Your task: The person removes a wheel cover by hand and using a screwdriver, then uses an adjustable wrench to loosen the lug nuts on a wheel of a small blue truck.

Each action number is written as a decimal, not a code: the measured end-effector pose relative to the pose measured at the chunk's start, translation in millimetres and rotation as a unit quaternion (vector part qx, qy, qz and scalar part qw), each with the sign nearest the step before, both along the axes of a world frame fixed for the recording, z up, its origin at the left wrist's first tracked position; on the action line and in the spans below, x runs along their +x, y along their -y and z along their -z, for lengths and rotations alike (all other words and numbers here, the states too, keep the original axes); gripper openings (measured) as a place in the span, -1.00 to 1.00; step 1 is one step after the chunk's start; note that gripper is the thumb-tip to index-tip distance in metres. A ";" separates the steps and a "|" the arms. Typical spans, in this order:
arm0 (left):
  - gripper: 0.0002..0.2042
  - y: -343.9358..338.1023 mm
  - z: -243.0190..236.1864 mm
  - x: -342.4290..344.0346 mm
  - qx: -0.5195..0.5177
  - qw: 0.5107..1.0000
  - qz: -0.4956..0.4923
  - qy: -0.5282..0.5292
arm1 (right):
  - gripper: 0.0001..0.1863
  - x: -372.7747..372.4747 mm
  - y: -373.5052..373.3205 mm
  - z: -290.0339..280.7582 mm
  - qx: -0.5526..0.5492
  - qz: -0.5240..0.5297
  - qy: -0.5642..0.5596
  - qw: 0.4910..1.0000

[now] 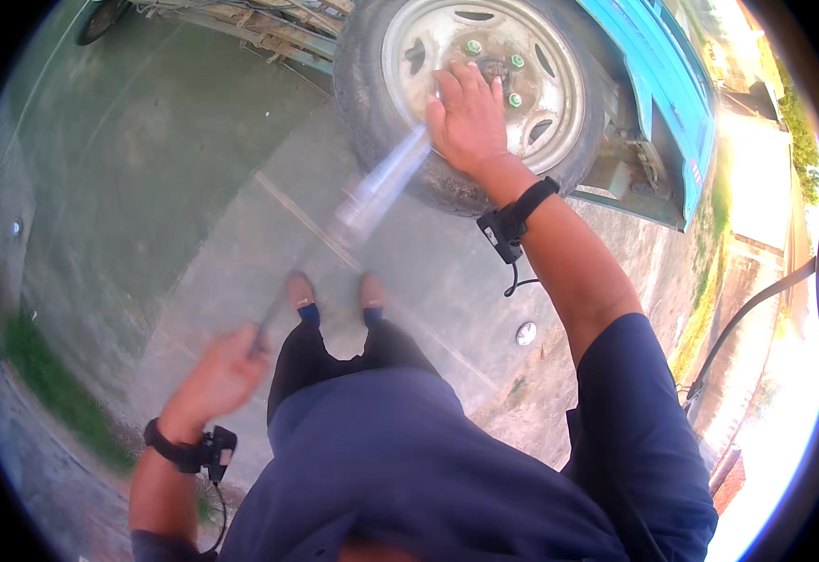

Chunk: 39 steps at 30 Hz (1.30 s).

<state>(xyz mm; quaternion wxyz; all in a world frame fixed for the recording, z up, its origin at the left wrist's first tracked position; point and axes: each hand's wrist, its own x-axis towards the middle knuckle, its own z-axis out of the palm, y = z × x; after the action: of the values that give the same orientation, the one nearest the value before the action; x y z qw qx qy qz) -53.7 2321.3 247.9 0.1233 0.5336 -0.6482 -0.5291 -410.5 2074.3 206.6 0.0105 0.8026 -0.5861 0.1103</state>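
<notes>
My right hand (466, 117) is on the wheel's pale metal rim, beside the hub (496, 71) and green nuts (516, 100), its fingers curved over the upper end of a long metal tool (377, 187). The tool slants down-left across the black tyre (367, 103) and is smeared by motion. Low on the left, my left hand (231, 365) is closed on a thin dark rod (265, 330), also blurred; whether it joins the metal tool I cannot tell.
A turquoise vehicle body (662, 84) stands behind the wheel, with a rusty frame (269, 28) and another wheel (96, 21) to the upper left. My feet are on concrete (194, 281). A grass strip (63, 393) runs along the left, and a black cable (747, 309) hangs at the right.
</notes>
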 end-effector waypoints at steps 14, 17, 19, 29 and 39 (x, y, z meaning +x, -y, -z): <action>-0.96 -18.6 13.3 -19.9 0.086 0.993 -0.075 -0.035 | -0.54 -16.0 6.4 2.2 -0.006 -0.044 0.013 0.999; -0.91 13.0 -7.8 1.9 0.296 0.886 -0.352 -0.053 | -0.53 -18.3 2.7 7.2 -0.017 -0.030 -0.001 0.999; -0.90 -5.9 2.0 -12.8 0.218 0.928 -0.292 -0.075 | -0.53 -16.0 9.8 10.5 -0.031 -0.023 -0.008 0.999; -0.95 -25.4 0.9 -12.5 0.315 0.880 -0.341 -0.100 | -0.29 -25.4 2.3 7.7 -0.022 -0.038 -0.015 0.999; -0.80 85.2 42.8 -99.8 0.222 0.873 -0.369 -0.229 | -0.19 27.1 -169.0 -16.5 0.059 0.066 0.219 0.972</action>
<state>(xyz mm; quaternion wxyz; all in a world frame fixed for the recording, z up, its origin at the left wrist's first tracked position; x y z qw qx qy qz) -153.5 2236.1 205.1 0.3328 0.6113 -0.2233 -0.6824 -383.5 2243.2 223.1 -0.1580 0.7176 -0.6313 0.2482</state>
